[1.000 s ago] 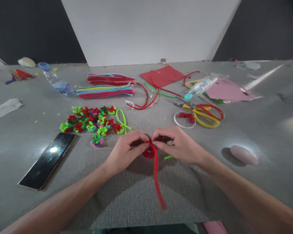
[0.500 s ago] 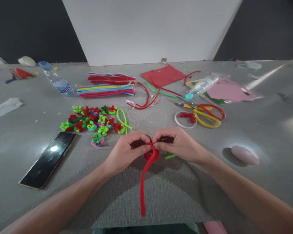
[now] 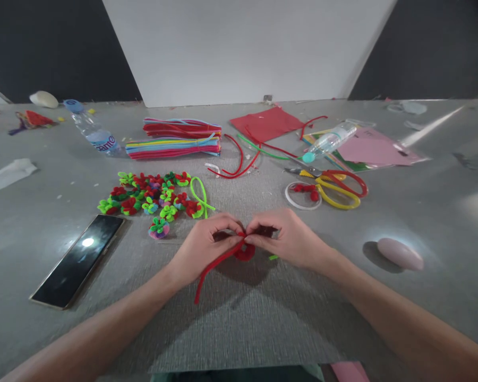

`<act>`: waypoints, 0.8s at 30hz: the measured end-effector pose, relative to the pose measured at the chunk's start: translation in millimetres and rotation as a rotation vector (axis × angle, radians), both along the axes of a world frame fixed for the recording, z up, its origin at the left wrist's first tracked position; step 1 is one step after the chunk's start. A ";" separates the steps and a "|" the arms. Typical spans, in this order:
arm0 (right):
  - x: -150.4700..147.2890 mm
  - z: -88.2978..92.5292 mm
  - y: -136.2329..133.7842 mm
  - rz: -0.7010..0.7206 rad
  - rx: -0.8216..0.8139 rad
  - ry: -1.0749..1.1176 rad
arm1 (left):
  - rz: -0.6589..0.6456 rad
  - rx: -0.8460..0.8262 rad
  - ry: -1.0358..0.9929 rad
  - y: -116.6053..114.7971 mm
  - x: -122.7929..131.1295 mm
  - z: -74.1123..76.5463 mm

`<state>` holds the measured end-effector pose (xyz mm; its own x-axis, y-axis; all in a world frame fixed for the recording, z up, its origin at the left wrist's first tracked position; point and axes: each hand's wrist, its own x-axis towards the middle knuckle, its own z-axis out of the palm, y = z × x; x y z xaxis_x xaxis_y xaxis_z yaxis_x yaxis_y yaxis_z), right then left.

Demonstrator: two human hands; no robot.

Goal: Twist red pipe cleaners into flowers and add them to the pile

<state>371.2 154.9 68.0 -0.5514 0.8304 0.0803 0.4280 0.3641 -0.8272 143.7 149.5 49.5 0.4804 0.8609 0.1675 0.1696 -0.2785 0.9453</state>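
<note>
Between the fingertips of both hands is a red pipe cleaner (image 3: 212,266), bent into small loops below the fingers, with a long loose tail pointing down and left. My left hand (image 3: 207,241) pinches it from the left, thumb against index finger. From the right, my right hand (image 3: 284,236) pinches the same spot, its fingertips almost meeting the left ones. A bit of green pipe cleaner (image 3: 273,257) shows on the table under my right hand. The exact point of grip is partly covered by the fingers.
Left of my hands lie several red and green pipe-cleaner flowers (image 3: 155,196), a green loop (image 3: 199,193) and a phone (image 3: 79,260). Behind are pipe-cleaner bundles (image 3: 173,147), a bottle (image 3: 93,130) and red sheet (image 3: 269,124). Scissors (image 3: 338,196), a white ring (image 3: 297,205) and a pinkish oval object (image 3: 400,253) lie right.
The red pipe cleaner's loose tail has swung from hanging straight toward me to pointing down-left beneath my left hand. Both hands keep pinching, my right slightly further left.
</note>
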 end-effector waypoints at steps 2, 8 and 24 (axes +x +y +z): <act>-0.5 -1.7 -1.2 -0.014 0.039 -0.027 | 0.005 0.004 -0.002 0.2 -0.4 -1.4; -1.1 -3.8 -3.4 -0.035 0.067 -0.044 | -0.008 -0.031 -0.003 2.0 -1.0 -2.4; -4.3 2.3 -7.1 0.021 0.040 -0.009 | -0.168 -0.124 0.098 9.9 -12.4 8.3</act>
<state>366.9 147.8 70.3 -0.5698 0.8147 0.1079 0.4272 0.4058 -0.8080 131.4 159.3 57.8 0.6275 0.7785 0.0105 0.2233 -0.1928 0.9555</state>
